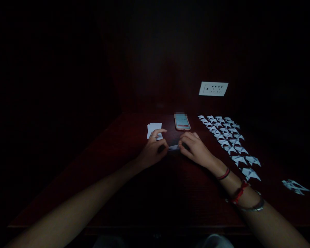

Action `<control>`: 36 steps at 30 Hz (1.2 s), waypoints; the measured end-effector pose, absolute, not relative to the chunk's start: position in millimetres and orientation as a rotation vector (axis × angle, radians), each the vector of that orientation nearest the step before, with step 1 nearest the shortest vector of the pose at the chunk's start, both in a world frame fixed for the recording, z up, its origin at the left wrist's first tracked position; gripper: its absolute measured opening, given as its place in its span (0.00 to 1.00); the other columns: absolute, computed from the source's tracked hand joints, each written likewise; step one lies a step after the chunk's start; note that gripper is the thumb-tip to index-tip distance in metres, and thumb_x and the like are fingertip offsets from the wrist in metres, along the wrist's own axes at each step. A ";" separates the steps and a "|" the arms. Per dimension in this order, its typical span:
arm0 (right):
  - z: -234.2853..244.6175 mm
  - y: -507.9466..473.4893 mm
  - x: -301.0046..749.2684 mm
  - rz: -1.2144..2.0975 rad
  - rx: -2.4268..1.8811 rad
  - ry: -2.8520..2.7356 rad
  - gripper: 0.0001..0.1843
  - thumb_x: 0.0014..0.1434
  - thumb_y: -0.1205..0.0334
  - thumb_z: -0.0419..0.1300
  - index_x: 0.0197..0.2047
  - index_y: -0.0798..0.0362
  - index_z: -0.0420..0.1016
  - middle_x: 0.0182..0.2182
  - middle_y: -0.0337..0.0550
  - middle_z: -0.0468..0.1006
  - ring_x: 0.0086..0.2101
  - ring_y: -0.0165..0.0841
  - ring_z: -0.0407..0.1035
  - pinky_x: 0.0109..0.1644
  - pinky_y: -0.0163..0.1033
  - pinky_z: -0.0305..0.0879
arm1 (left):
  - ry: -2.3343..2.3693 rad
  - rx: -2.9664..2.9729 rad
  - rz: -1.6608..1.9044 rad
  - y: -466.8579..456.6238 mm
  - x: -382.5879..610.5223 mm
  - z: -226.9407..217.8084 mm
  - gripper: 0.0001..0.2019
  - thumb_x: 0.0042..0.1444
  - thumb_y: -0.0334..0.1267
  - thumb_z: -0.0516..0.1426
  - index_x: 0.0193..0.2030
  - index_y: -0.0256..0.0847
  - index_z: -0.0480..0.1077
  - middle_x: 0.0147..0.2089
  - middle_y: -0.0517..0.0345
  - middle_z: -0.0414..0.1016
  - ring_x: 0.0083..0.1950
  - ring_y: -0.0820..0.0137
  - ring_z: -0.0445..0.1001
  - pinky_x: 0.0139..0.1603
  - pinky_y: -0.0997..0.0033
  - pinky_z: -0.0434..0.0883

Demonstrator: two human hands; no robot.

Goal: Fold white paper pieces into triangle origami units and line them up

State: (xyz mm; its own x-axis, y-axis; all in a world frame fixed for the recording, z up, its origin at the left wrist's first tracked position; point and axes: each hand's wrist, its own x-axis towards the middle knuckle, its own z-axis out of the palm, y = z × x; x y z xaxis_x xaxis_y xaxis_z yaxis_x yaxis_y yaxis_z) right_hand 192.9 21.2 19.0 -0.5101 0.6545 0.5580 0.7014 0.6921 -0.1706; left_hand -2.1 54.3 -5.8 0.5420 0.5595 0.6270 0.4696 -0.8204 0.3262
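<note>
Both hands meet over a small white paper piece (pixel 174 147) on the dark red wooden table (pixel 134 193). My left hand (pixel 153 148) pinches its left end, forefinger raised and a ring on one finger. My right hand (pixel 195 148) is curled on its right end. Most of the paper is hidden between the fingers. Red and black bands and a metal bracelet sit on my right wrist.
A small stack of white paper sheets (pixel 154 129) lies just beyond my left hand. A lit phone (pixel 182 122) rests behind the hands. Several folded white paper pieces (pixel 228 139) run in two rows at the right, another (pixel 295 186) farther right. A wall socket (pixel 213 88) is behind.
</note>
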 end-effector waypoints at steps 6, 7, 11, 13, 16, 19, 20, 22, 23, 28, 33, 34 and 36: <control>11.9 27.8 193.5 0.097 -1.029 -2.058 0.04 0.51 0.69 0.50 0.27 0.54 0.64 0.29 0.40 0.65 0.35 0.32 0.61 0.39 0.37 0.56 | 0.939 2.525 1.146 63.5 -4.1 -12.8 0.06 0.54 0.36 0.49 0.38 0.42 0.64 0.52 0.55 0.52 0.55 0.67 0.54 0.54 0.62 0.56; 10.4 28.9 192.9 0.132 -1.028 -2.022 0.04 0.51 0.69 0.50 0.27 0.54 0.64 0.28 0.40 0.65 0.34 0.31 0.61 0.38 0.37 0.57 | 0.924 2.518 1.132 64.0 -3.6 -14.0 0.08 0.54 0.37 0.50 0.40 0.42 0.63 0.52 0.55 0.52 0.55 0.67 0.54 0.54 0.63 0.56; 4.8 32.3 190.9 0.238 -1.030 -1.965 0.05 0.50 0.71 0.50 0.26 0.54 0.64 0.27 0.39 0.65 0.30 0.30 0.62 0.35 0.36 0.58 | 0.881 2.530 1.131 62.8 -1.2 -16.0 0.05 0.51 0.37 0.54 0.36 0.41 0.65 0.51 0.55 0.54 0.54 0.67 0.56 0.52 0.62 0.58; 3.3 32.5 190.9 0.241 -1.036 -1.991 0.05 0.50 0.71 0.50 0.26 0.54 0.64 0.26 0.39 0.65 0.30 0.30 0.61 0.35 0.36 0.59 | 0.916 2.523 1.188 61.7 -0.9 -15.4 0.03 0.52 0.35 0.52 0.30 0.40 0.65 0.50 0.56 0.56 0.52 0.67 0.58 0.51 0.62 0.59; 3.6 30.0 190.9 0.146 -1.037 -2.049 0.04 0.50 0.69 0.53 0.31 0.53 0.66 0.31 0.41 0.65 0.35 0.32 0.61 0.39 0.38 0.58 | 0.951 2.543 1.239 59.3 -0.8 -13.5 0.04 0.51 0.33 0.53 0.27 0.39 0.65 0.49 0.57 0.57 0.51 0.68 0.59 0.50 0.62 0.60; 5.9 25.5 188.8 0.024 -1.018 -2.130 0.12 0.49 0.66 0.55 0.40 0.51 0.66 0.39 0.44 0.63 0.41 0.35 0.58 0.43 0.41 0.55 | 0.948 2.607 1.201 54.4 1.2 -10.6 0.04 0.49 0.33 0.54 0.25 0.40 0.66 0.50 0.58 0.56 0.52 0.67 0.58 0.50 0.61 0.60; 6.7 24.0 187.6 -0.004 -1.014 -2.167 0.11 0.49 0.65 0.55 0.39 0.50 0.66 0.39 0.44 0.62 0.42 0.35 0.58 0.44 0.42 0.55 | 0.944 2.626 1.178 52.5 2.3 -9.6 0.04 0.49 0.33 0.55 0.25 0.40 0.66 0.50 0.58 0.56 0.52 0.66 0.57 0.51 0.60 0.59; 7.3 22.0 185.4 -0.032 -1.013 -2.231 0.06 0.51 0.64 0.54 0.35 0.51 0.68 0.39 0.44 0.63 0.42 0.35 0.57 0.43 0.43 0.54 | 0.935 2.648 1.151 49.3 4.2 -8.1 0.04 0.49 0.34 0.55 0.25 0.40 0.66 0.51 0.59 0.56 0.53 0.65 0.56 0.52 0.59 0.58; 7.1 21.5 184.6 -0.036 -1.017 -2.243 0.05 0.52 0.64 0.53 0.32 0.52 0.69 0.38 0.44 0.63 0.42 0.35 0.57 0.43 0.42 0.54 | 0.931 2.651 1.145 48.4 4.7 -7.8 0.03 0.49 0.34 0.55 0.26 0.40 0.67 0.51 0.59 0.56 0.53 0.65 0.55 0.52 0.59 0.58; 2.9 24.6 185.6 0.052 -1.040 -2.174 0.04 0.52 0.65 0.53 0.30 0.52 0.68 0.37 0.43 0.62 0.40 0.33 0.58 0.41 0.40 0.55 | 0.924 2.629 1.177 51.2 3.7 -10.4 0.03 0.50 0.31 0.54 0.29 0.42 0.67 0.50 0.59 0.55 0.52 0.68 0.57 0.50 0.62 0.60; 3.7 24.9 186.6 -0.005 -1.045 -2.179 0.08 0.52 0.63 0.53 0.38 0.51 0.67 0.38 0.43 0.62 0.41 0.34 0.58 0.42 0.41 0.55 | 0.920 2.662 1.179 50.0 4.0 -9.0 0.04 0.49 0.29 0.53 0.29 0.42 0.66 0.51 0.58 0.54 0.52 0.67 0.57 0.49 0.61 0.61; 5.2 23.9 186.1 -0.041 -1.040 -2.199 0.09 0.52 0.63 0.53 0.39 0.51 0.66 0.39 0.44 0.63 0.42 0.34 0.57 0.43 0.41 0.54 | 0.919 2.680 1.180 48.9 4.5 -8.0 0.04 0.49 0.29 0.53 0.29 0.42 0.66 0.51 0.58 0.54 0.52 0.66 0.56 0.50 0.60 0.60; 8.4 21.6 184.7 -0.120 -1.023 -2.255 0.08 0.53 0.62 0.52 0.37 0.51 0.68 0.39 0.44 0.63 0.42 0.35 0.57 0.44 0.42 0.53 | 0.916 2.721 1.179 46.6 5.3 -6.0 0.04 0.49 0.29 0.54 0.29 0.42 0.66 0.52 0.59 0.54 0.54 0.65 0.54 0.52 0.59 0.58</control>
State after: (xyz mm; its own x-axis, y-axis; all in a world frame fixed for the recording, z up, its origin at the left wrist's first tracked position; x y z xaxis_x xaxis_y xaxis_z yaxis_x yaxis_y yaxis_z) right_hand 184.7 21.6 8.4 -0.4837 0.6412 0.5956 0.7009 0.6914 -0.1752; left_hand 5.3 46.6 -6.0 0.5372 0.5317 0.6547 0.5030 -0.8251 0.2573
